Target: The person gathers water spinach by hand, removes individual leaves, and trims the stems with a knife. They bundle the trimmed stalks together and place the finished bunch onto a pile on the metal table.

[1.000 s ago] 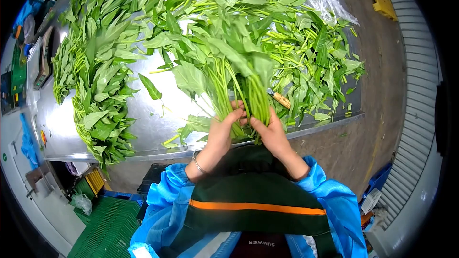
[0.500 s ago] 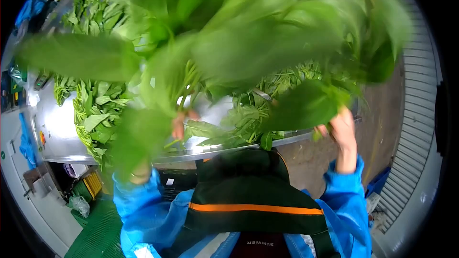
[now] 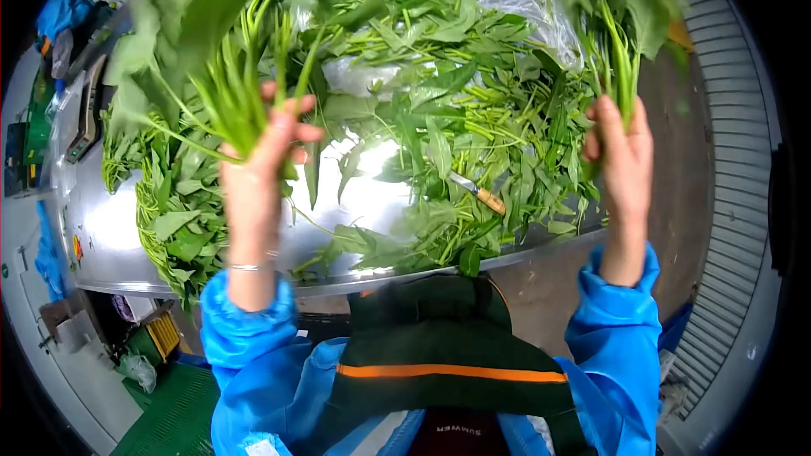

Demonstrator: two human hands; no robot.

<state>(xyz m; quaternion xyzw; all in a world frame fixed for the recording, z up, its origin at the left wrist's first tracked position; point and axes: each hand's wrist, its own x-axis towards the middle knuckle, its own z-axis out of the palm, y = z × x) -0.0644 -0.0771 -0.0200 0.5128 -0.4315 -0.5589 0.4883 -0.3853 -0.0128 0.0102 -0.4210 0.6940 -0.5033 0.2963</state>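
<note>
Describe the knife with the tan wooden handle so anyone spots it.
Find the big shiny silver metal table. Right of its bare middle, toward the near side, a heap of loose green leafy stems carries the knife. Its tan wooden handle and short metal blade set it apart from the surrounding green.

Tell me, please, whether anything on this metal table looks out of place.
Perhaps the wooden-handled knife: it lies loose among scattered leafy greens near the front edge of the metal table, blade bare, where it could be overlooked.
</note>
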